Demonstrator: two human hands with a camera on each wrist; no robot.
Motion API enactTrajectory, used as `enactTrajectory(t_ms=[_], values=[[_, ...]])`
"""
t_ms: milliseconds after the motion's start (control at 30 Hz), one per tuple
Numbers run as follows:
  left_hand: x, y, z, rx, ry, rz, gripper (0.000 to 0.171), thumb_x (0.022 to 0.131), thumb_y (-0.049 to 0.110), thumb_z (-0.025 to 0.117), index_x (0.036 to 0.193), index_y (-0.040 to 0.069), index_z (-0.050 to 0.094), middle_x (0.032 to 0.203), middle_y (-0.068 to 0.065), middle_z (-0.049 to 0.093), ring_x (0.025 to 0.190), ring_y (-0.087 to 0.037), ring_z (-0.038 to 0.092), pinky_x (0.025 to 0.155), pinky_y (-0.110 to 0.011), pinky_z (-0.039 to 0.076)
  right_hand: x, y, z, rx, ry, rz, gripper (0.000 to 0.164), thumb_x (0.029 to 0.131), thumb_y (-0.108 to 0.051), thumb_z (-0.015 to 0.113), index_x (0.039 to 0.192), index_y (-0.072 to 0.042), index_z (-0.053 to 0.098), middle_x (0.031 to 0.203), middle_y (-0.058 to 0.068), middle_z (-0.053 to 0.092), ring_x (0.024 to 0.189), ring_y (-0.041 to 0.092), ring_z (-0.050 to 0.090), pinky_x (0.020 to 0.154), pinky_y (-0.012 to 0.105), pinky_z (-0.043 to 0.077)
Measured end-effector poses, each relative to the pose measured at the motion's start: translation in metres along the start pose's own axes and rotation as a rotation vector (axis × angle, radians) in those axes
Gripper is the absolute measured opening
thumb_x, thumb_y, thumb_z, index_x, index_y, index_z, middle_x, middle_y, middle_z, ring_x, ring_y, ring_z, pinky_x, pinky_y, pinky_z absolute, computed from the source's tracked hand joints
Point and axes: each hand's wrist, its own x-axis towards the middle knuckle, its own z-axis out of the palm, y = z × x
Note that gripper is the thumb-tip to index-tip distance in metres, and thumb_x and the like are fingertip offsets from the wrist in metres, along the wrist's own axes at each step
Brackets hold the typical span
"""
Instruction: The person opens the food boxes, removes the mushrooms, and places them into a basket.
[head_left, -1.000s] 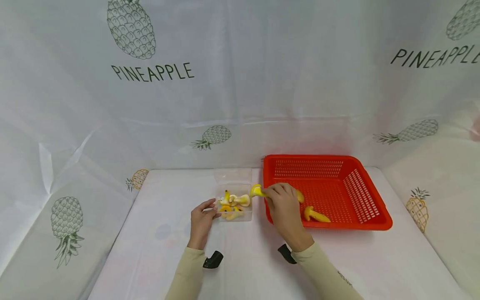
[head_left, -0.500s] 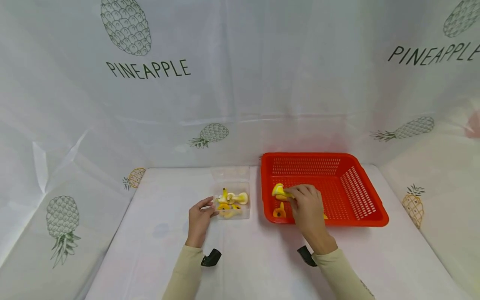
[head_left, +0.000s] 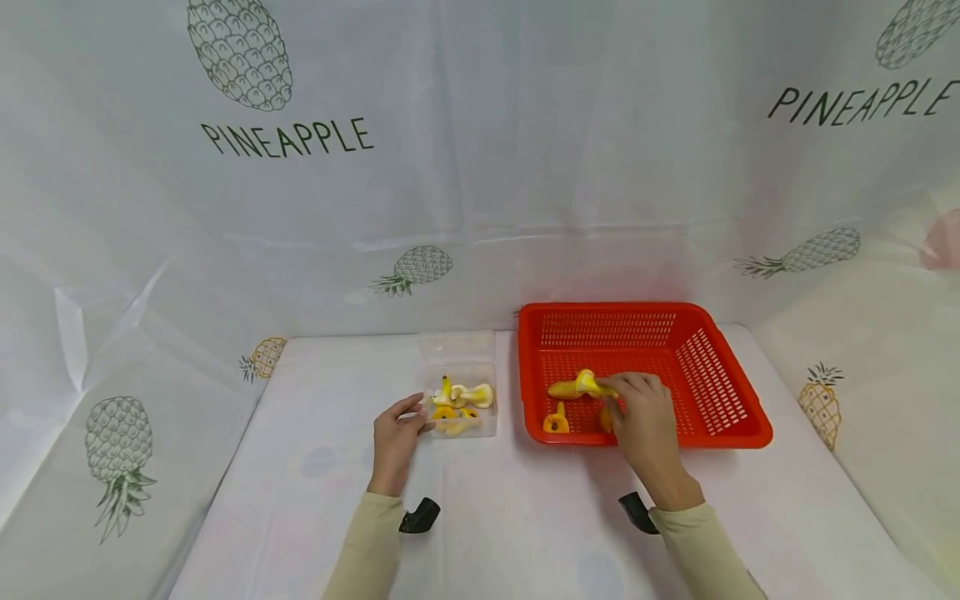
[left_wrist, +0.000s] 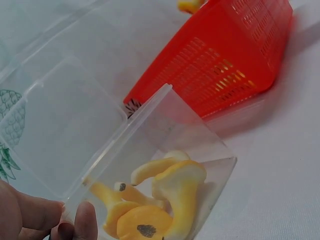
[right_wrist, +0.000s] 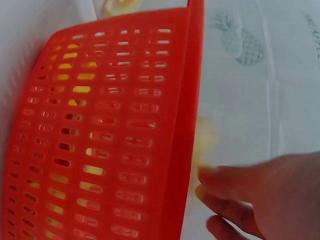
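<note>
My right hand pinches a yellow-and-white mushroom by its stem, cap pointing left, over the red basket. Other mushrooms lie inside: a brownish-yellow one just left of the held one, and an orange one near the front left corner. In the right wrist view the held mushroom is blurred behind the basket's rim. My left hand grips the left side of a clear plastic box, thumb and fingers at its wall. Several yellow and white mushrooms are heaped in it.
The box's clear lid lies folded back behind it. Box and basket stand side by side on a white-covered table. A pineapple-printed sheet hangs close behind them. Black wrist mounts jut out beside both wrists.
My right hand has carried the mushroom rightward, from beside the box's right edge to over the basket. My left hand has stayed at the box. The head view has shifted slightly.
</note>
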Motion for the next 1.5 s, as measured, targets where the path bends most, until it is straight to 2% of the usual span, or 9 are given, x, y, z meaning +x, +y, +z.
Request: enactTrajectory(t_ms=[167, 333, 533, 700, 967, 1100, 1200, 1367, 1500], values=[[-0.002, 0.001, 0.001, -0.003, 0.012, -0.005, 0.039, 0.101, -0.007, 0.061, 0.14, -0.013, 0.061, 0.119, -0.024, 0.055, 0.085, -0.016, 0.063, 0.084, -0.036, 0.067, -0.002, 0.0, 0.003, 0.013, -0.052, -0.003, 0.034, 0.075, 0.009, 0.09, 0.107, 0.004, 0.08, 0.107, 0.019, 0.074, 0.101, 0.045, 0.063, 0.089, 0.062, 0.053], [-0.001, 0.0, 0.003, -0.004, 0.027, -0.008, 0.038, 0.1, -0.008, 0.06, 0.138, -0.012, 0.062, 0.119, -0.023, 0.055, 0.086, -0.017, 0.062, 0.085, -0.035, 0.066, -0.004, -0.012, 0.011, 0.043, -0.099, -0.018, 0.031, 0.076, 0.007, 0.09, 0.105, 0.002, 0.08, 0.108, 0.018, 0.074, 0.103, 0.042, 0.063, 0.089, 0.06, 0.054], [0.0, 0.0, 0.004, 0.011, 0.037, -0.001, 0.037, 0.101, -0.008, 0.059, 0.138, -0.011, 0.064, 0.118, -0.022, 0.055, 0.085, -0.017, 0.063, 0.088, -0.04, 0.066, 0.0, -0.036, 0.027, 0.082, -0.154, -0.093, 0.032, 0.077, 0.002, 0.092, 0.107, -0.002, 0.081, 0.109, 0.013, 0.075, 0.106, 0.038, 0.064, 0.094, 0.056, 0.057], [-0.001, 0.002, 0.004, 0.013, 0.036, 0.004, 0.037, 0.101, -0.008, 0.059, 0.137, -0.011, 0.064, 0.119, -0.024, 0.055, 0.085, -0.017, 0.063, 0.086, -0.038, 0.067, 0.008, -0.061, 0.044, 0.112, -0.179, -0.173, 0.031, 0.078, -0.001, 0.093, 0.107, -0.004, 0.081, 0.108, 0.01, 0.075, 0.104, 0.034, 0.065, 0.096, 0.051, 0.058], [-0.004, 0.004, 0.004, 0.004, 0.033, -0.014, 0.037, 0.101, -0.006, 0.061, 0.138, -0.01, 0.063, 0.12, -0.023, 0.056, 0.088, -0.019, 0.065, 0.087, -0.039, 0.066, 0.024, -0.095, 0.07, 0.179, -0.202, -0.24, 0.029, 0.08, 0.0, 0.091, 0.106, -0.006, 0.08, 0.106, 0.006, 0.074, 0.102, 0.031, 0.065, 0.087, 0.045, 0.057], [-0.003, 0.001, 0.003, -0.002, 0.039, -0.011, 0.036, 0.101, -0.006, 0.062, 0.136, -0.01, 0.065, 0.116, -0.02, 0.057, 0.082, -0.016, 0.065, 0.082, -0.034, 0.067, 0.03, -0.106, 0.084, 0.165, -0.225, -0.249, 0.026, 0.081, -0.004, 0.091, 0.105, -0.008, 0.08, 0.104, 0.004, 0.074, 0.101, 0.028, 0.064, 0.086, 0.042, 0.056], [-0.002, -0.001, 0.003, -0.008, 0.041, -0.004, 0.036, 0.1, -0.007, 0.062, 0.135, -0.01, 0.066, 0.112, -0.018, 0.057, 0.079, -0.015, 0.065, 0.077, -0.028, 0.066, 0.035, -0.112, 0.093, 0.133, -0.255, -0.244, 0.025, 0.083, -0.009, 0.091, 0.106, -0.007, 0.08, 0.103, 0.004, 0.074, 0.1, 0.027, 0.063, 0.09, 0.043, 0.056], [-0.001, -0.002, 0.003, -0.02, 0.032, 0.013, 0.037, 0.1, -0.009, 0.06, 0.137, -0.013, 0.063, 0.115, -0.021, 0.056, 0.083, -0.016, 0.064, 0.076, -0.025, 0.065, 0.041, -0.12, 0.104, 0.082, -0.38, -0.204, 0.027, 0.085, -0.009, 0.089, 0.111, -0.006, 0.081, 0.109, 0.007, 0.075, 0.107, 0.03, 0.063, 0.103, 0.047, 0.055], [-0.002, -0.003, 0.002, -0.025, 0.024, 0.01, 0.038, 0.101, -0.008, 0.06, 0.138, -0.013, 0.061, 0.118, -0.022, 0.055, 0.087, -0.017, 0.064, 0.081, -0.03, 0.066, 0.045, -0.124, 0.113, 0.008, -0.46, -0.191, 0.029, 0.086, -0.009, 0.088, 0.114, -0.009, 0.081, 0.113, 0.006, 0.075, 0.109, 0.029, 0.062, 0.105, 0.046, 0.054]])
